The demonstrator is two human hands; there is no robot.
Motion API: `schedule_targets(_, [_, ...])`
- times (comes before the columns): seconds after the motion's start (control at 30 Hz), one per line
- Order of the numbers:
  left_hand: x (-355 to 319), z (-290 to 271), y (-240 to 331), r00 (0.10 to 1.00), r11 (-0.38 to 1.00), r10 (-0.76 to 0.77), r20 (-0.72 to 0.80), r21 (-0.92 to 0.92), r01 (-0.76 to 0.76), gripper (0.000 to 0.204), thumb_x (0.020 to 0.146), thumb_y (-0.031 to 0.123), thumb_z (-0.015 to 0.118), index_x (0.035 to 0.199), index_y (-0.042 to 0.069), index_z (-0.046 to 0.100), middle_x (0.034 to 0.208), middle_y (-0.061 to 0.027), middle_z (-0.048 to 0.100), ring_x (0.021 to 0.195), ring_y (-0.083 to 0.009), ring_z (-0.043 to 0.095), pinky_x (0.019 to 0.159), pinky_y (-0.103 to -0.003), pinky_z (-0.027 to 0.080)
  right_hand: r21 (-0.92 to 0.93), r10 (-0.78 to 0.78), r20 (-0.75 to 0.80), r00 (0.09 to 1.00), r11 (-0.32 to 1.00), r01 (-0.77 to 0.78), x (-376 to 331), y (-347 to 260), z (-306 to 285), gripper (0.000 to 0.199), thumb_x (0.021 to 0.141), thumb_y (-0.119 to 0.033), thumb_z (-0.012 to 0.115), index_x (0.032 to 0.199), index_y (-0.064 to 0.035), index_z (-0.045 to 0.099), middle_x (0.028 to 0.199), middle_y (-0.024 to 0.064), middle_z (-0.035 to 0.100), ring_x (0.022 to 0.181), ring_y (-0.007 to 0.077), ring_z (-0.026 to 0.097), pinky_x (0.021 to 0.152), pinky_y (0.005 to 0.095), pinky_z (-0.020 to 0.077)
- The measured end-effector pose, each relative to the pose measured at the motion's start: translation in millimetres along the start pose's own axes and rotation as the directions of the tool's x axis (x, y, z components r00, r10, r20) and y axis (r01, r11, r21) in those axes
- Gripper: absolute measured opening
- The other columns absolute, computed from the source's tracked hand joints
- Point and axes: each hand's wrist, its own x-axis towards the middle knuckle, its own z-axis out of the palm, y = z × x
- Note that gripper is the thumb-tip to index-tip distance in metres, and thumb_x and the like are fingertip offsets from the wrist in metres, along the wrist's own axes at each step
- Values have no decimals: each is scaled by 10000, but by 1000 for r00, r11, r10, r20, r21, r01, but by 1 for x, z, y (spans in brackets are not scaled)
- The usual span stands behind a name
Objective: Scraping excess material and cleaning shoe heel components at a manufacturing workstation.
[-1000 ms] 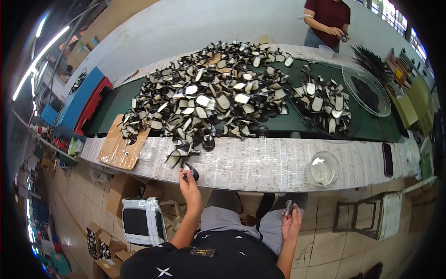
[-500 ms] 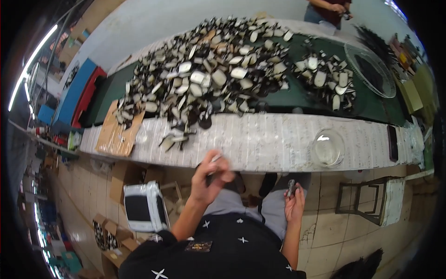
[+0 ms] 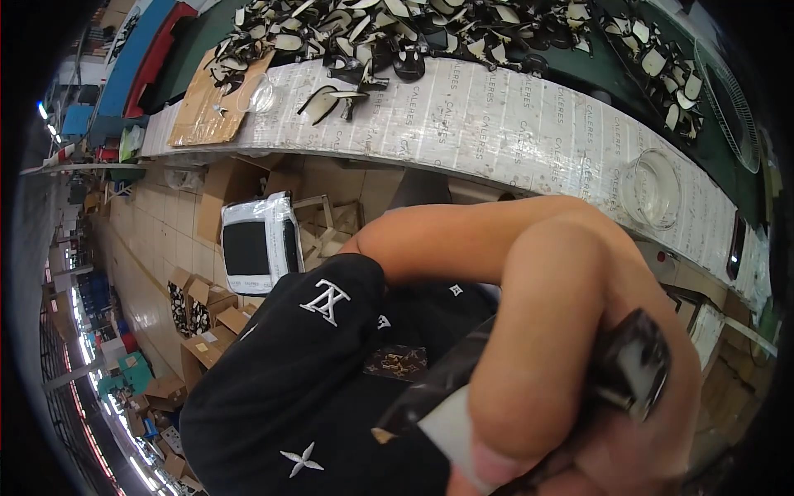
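Black glossy piece (image 3: 653,364); left hand (image 3: 571,306) curled round it.

Place: workshop or small factory floor | long bench (image 3: 496,116) covered in printed wrap, green strip (image 3: 184,59) behind | loose black-and-cream parts (image 3: 364,33) heaped in bulk | open cartons (image 3: 207,349), some with similar pieces inside | tiled floor (image 3: 149,223) | rows of tube lights (image 3: 142,475) at left

Strip lights (image 3: 142,473) glare at lower left, table wrapping (image 3: 529,124) shines, the close hand (image 3: 542,326) blurs, and bowed edges darken.
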Motion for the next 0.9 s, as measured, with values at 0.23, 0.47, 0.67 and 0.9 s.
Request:
schedule_targets(0.23, [-19,-10,-10,993,988,114,8,-101,-113,532,876,283,607,1250,-81,503,745,-103,604,516,-151,550,495,-282,441,135,58,86,995,988,-69,5,8,-5,358,1027,-181,554,1350,-37,497,1165,91,620,978,214,612,868,363,521])
schedule_targets(0.47, [-16,-18,-4,992,984,124,6,-127,-122,539,903,290,586,1296,-59,465,734,-94,596,492,-139,536,483,-272,434,115,41,27,999,992,-44,4,7,-2,360,1028,-181,554,1352,-34,499,1165,95,621,988,219,611,872,372,524])
schedule_targets(0.67, [-10,-23,1,991,978,131,-10,-160,-131,546,926,296,567,1336,-39,432,725,-87,588,472,-129,523,472,-263,427,109,47,20,999,993,-49,4,4,-3,356,1031,-189,550,1351,-41,500,1178,100,617,993,219,611,876,374,523])
schedule_targets(0.9, [-46,-51,7,954,948,152,-258,-237,-215,556,953,303,546,1382,-17,394,714,-78,580,448,-117,509,460,-253,420,133,95,119,988,985,-110,11,10,6,334,1038,-170,526,1345,-42,494,1164,127,616,973,219,618,868,375,528])
